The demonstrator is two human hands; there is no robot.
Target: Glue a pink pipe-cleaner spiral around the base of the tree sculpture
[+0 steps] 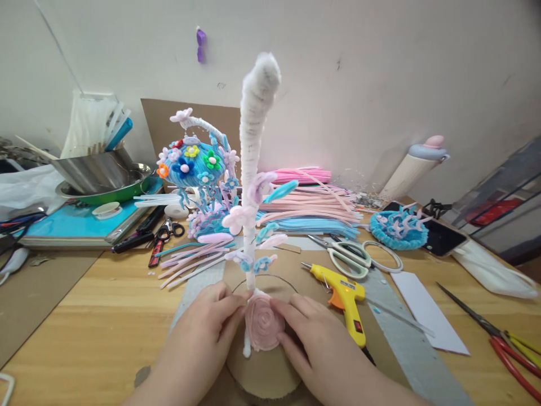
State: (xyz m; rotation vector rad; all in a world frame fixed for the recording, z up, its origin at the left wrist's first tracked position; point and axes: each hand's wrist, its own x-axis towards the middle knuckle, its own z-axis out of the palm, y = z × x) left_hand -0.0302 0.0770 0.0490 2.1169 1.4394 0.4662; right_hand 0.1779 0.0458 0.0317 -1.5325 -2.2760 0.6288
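A tall white stem wrapped in fuzzy pipe cleaner stands upright in front of me, with small lilac, pink and blue flowers and leaves along its lower half. At its foot is a pink spiral rosette, over a round cardboard disc. My left hand pinches at the stem's base and the rosette's left edge; what lies between its fingertips is partly hidden. My right hand grips the rosette's right edge between thumb and fingers. A short white end sticks out below the left fingertips.
A yellow glue gun lies to the right, near white-handled scissors and red-handled scissors. Behind are bundles of pink and blue pipe cleaners, a flowered blue jellyfish-like piece, a blue fuzzy basket and a metal bowl.
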